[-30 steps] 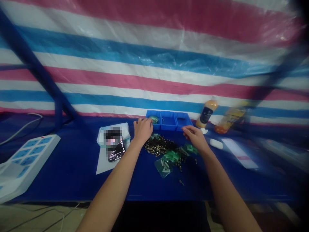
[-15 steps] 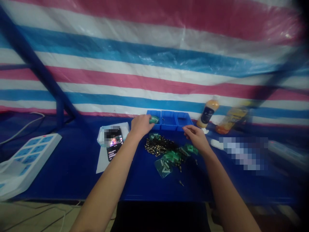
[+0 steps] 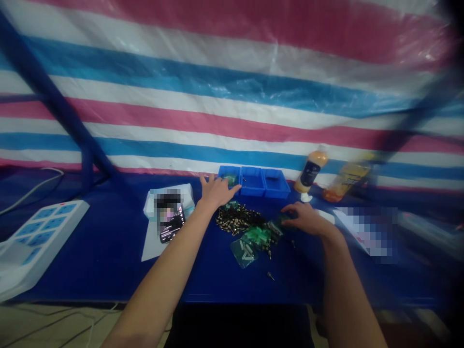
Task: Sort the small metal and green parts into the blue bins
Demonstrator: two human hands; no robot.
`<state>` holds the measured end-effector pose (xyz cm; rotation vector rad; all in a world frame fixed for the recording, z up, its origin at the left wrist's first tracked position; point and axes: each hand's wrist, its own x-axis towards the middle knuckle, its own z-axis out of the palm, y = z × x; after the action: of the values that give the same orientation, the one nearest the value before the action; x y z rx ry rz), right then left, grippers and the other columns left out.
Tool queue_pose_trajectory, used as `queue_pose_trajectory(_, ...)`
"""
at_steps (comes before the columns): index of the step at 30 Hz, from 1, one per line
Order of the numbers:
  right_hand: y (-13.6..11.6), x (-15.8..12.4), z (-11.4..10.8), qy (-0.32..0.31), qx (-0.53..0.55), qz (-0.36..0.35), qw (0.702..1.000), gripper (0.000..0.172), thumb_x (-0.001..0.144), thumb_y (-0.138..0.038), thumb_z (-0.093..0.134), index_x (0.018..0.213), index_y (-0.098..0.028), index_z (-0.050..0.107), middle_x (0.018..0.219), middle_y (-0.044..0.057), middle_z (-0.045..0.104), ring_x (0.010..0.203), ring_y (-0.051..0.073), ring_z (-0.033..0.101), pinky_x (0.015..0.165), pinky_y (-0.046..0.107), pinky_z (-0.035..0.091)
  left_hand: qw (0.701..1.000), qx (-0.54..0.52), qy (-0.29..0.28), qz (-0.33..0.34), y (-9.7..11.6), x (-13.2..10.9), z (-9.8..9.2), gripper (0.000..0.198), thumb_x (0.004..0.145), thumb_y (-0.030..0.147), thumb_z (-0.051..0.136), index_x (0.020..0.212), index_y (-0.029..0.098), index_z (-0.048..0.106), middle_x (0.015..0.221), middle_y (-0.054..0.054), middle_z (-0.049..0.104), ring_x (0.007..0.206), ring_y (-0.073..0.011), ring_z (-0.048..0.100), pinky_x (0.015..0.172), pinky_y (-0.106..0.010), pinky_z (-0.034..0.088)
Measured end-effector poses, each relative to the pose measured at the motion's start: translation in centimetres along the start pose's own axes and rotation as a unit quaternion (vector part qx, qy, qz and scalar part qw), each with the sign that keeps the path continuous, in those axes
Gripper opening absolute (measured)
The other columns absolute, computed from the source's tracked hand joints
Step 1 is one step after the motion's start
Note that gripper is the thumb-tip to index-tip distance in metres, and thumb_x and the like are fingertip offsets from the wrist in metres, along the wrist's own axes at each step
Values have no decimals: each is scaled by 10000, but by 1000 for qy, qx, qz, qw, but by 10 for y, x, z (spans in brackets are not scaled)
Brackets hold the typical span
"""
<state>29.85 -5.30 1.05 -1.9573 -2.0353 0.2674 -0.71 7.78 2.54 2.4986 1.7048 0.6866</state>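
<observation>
Sliding nearer, the right hand (image 3: 305, 218) is curling over the green packets (image 3: 258, 236), its grip unclear, while the left hand (image 3: 216, 191) is spreading open and empty beside the blue bins (image 3: 253, 181).

The small fasteners (image 3: 235, 220) are shiny, brass-toned metal. The clear plastic bag (image 3: 244, 255) looks thin and glossy. The divided blue tray (image 3: 253, 181) is smooth moulded plastic, and the power strip (image 3: 43, 237) is smooth white plastic with a soft sheen. The striped tarpaulin (image 3: 232, 111) behind is creased, glossy plastic sheeting, and the sheet of paper (image 3: 150, 251) looks matt.
</observation>
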Motion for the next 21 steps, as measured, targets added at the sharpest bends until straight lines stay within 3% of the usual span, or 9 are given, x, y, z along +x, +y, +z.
queue_pose_trajectory(2, -2, 2, 2, -11, -22, 1, 1000, 353, 716, -544, 717, 978, -312, 761, 952, 80, 663, 952, 290, 570, 830, 427, 431, 1000, -8, 12, 14, 0, 0, 1, 602, 813, 720, 492, 1069, 219, 709, 1242, -168, 646, 1323, -453, 373, 1091, -696, 84)
queue_pose_trajectory(6, -11, 4, 2, -16, -32, 5, 999, 264, 756, -502, 690, 913, -300, 753, 1001, 83, 674, 987, 312, 558, 845, 453, 411, 999, -16, -20, 33, 7, -1, -2, 593, 827, 704, 489, 1096, 216, 692, 1275, -164, 625, 1319, -439, 380, 1095, -689, 115)
queue_pose_trajectory(8, -15, 5, 1, -20, -24, 10, 999, 225, 769, -461, 681, 909, -296, 742, 999, 75, 689, 984, 313, 560, 835, 457, 406, 999, -23, 5, 27, 13, -5, -5, 550, 845, 665, 504, 1091, 208, 687, 1275, -164, 618, 1314, -422, 388, 1103, -667, 146)
queue_pose_trajectory(11, -20, 6, 1, -30, -6, 14, 999, 151, 789, -383, 662, 890, -291, 725, 983, 60, 707, 972, 304, 568, 814, 452, 401, 995, -73, 46, 57, 23, -18, -10, 470, 895, 561, 508, 1163, 203, 652, 1298, -152, 593, 1262, -370, 452, 1079, -579, 287)
queue_pose_trajectory(13, -22, 6, 1, -27, 0, 17, 999, 142, 804, -362, 645, 900, -289, 720, 991, 59, 710, 972, 300, 575, 809, 447, 397, 987, -116, 5, 113, 30, -31, -13, 415, 920, 502, 500, 1185, 215, 640, 1228, -125, 628, 1154, -314, 541, 1018, -488, 389)
queue_pose_trajectory(16, -24, 5, 0, -16, -5, 14, 1000, 254, 804, -449, 649, 998, -300, 718, 1040, 68, 702, 989, 308, 580, 819, 450, 396, 977, -134, 8, 167, 39, -48, -16, 345, 948, 404, 477, 1165, 202, 654, 1177, -120, 638, 1120, -295, 551, 994, -454, 401)
queue_pose_trajectory(21, -23, 2, 0, -31, -24, 1, 999, 456, 716, -573, 707, 1097, -322, 712, 1057, 88, 704, 1009, 343, 574, 834, 474, 396, 970, -145, 53, 188, 52, -64, -14, 310, 962, 307, 443, 1128, 180, 671, 1164, -138, 610, 1107, -297, 531, 988, -463, 385)
